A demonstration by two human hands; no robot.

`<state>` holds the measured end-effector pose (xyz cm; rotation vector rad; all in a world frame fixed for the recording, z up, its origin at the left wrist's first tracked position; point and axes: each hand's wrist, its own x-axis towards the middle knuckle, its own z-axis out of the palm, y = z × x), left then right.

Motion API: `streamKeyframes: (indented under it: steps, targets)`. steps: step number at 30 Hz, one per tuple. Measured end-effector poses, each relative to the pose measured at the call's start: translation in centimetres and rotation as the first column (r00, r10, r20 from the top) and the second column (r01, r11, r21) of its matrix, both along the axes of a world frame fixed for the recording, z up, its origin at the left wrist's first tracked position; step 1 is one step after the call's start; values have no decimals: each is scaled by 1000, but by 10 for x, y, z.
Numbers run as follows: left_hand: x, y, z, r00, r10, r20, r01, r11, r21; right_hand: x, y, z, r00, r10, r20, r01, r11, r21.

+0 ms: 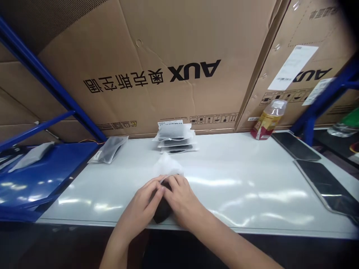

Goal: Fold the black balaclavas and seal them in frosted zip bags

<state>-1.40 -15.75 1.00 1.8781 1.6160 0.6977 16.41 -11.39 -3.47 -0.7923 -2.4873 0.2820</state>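
Near the front edge of the white shelf, my left hand (143,203) and my right hand (181,200) come together with curled fingers around the mouth of a frosted plastic bag (167,163). The bag extends away from me, toward the back. Below and between my hands shows a dark, flat item (162,212), partly covered by my fingers; its kind cannot be made out. Whether it goes into the bag's mouth is hidden. Behind the hands lies a stack of several filled frosted bags (176,138).
Another filled bag (110,149) lies at the shelf's left. On the right stand a drink bottle (269,120) and two dark, phone-like slabs, one farther back (295,145) and one nearer (329,185). Large cardboard boxes (157,41) and blue rack posts (47,80) bound the white shelf (224,198).
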Motion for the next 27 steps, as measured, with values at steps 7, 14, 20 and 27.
streamKeyframes:
  steps: [7, 14, 20, 27]
  targets:
    - [-9, -17, -17, 953, -77, -292, 107, 990, 89, 59, 14, 17, 984, 110, -141, -145, 951, -272]
    - [4, -16, -32, 909, -42, -414, 130, 973, 188, 51, 55, 15, 980, 147, 135, -134, 986, -98]
    - [5, -21, -43, 913, 60, -405, 92, 933, 347, 40, 57, 18, 982, 47, 184, -41, 999, -31]
    - [2, -9, -43, 956, 133, -260, 13, 870, 494, 32, 53, 18, 976, -40, 213, 55, 996, -67]
